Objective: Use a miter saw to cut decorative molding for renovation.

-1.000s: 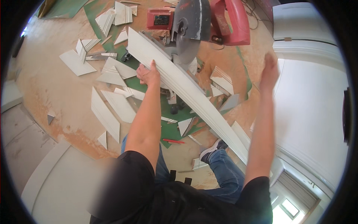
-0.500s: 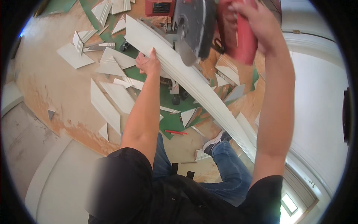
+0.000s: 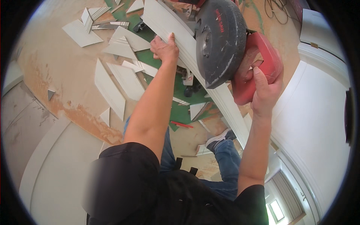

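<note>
A long white moulding board (image 3: 217, 99) runs slantwise from the upper middle toward the lower right. My left hand (image 3: 165, 48) grips its near edge, thumb on the top face and fingers curled at the side. My right hand (image 3: 264, 84) is wrapped around the red handle (image 3: 243, 90) of a mitre saw. The saw's round black guard (image 3: 221, 41) hangs over the board and hides part of it. Whether the blade touches the board cannot be seen. Dark clamp knobs (image 3: 189, 90) and part of the saw's base show beneath the board.
Several white moulding offcuts (image 3: 110, 90) lie on the dusty floor and a green sheet (image 3: 144, 56). Near my foot is a red pencil-like stick (image 3: 182, 124). A white panelled door or wall (image 3: 311, 112) rises at the right, and a cable (image 3: 275, 11) lies at the far right.
The saw head and my right hand have come down and nearer over the board. My left hand keeps its hold on the board. The whole view has shifted somewhat.
</note>
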